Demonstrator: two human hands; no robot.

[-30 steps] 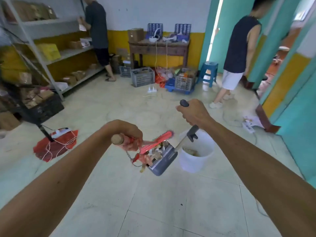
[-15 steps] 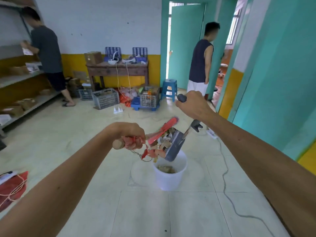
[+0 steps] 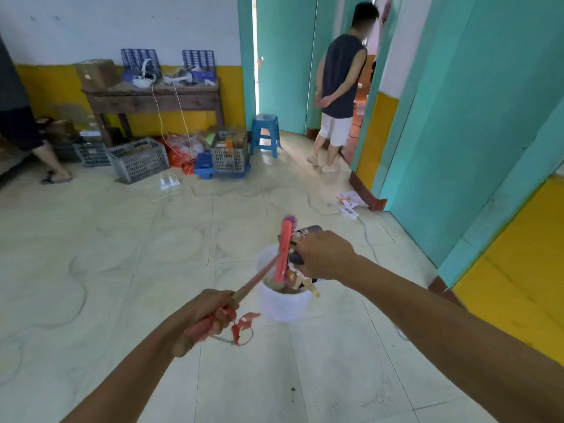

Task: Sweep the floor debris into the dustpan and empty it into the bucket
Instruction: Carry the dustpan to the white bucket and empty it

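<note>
A white bucket stands on the tiled floor in front of me. My right hand grips the dark dustpan, tipped steeply above the bucket's mouth. Debris spills from the pan into the bucket. My left hand is closed on the wooden handle of a red brush. The brush head stands almost upright against the pan, over the bucket. A red string loop dangles from the handle.
A white cable and power strip lie on the floor right of the bucket. Grey crates, a blue stool and a wooden table line the far wall. One person stands at the doorway, another at far left.
Both hands came lower and closer to the bucket. The dustpan tipped steeper and debris now falls out. The brush head swung from slanted to nearly upright. My view turned right.
</note>
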